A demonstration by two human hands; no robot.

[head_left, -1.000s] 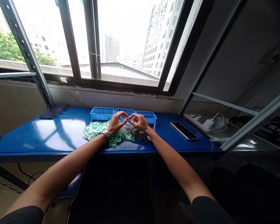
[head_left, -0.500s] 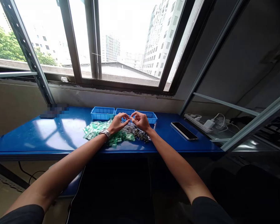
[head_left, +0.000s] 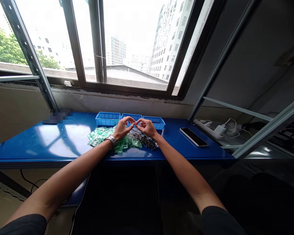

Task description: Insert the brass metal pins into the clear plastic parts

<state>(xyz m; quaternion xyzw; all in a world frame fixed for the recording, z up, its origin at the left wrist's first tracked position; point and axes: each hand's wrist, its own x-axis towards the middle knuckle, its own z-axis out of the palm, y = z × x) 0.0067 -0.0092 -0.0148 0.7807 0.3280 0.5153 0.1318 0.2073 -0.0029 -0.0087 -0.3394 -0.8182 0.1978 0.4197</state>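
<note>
My left hand [head_left: 122, 129], a metal watch at its wrist, is closed in a pinch above a heap of green packets [head_left: 100, 135]. My right hand [head_left: 147, 128] is pinched too, and its fingertips meet those of the left. Whatever lies between the fingertips is too small to make out. Under and beside my right hand is a pile of small dark pieces with pale and brassy bits [head_left: 148, 142]. Some clear or greyish packets [head_left: 135, 133] lie between the two heaps.
Behind the hands stand three blue trays, the left one [head_left: 108, 119], a middle one [head_left: 131, 116] and a right one [head_left: 158, 122]. A phone [head_left: 193, 137] lies at the right on the blue table [head_left: 71, 137]. Further right are a power strip [head_left: 208, 129] and metal shelf posts.
Both hands have shifted very slightly, with the fingertips now a little further left and higher. The fingers remain pinched together.
</note>
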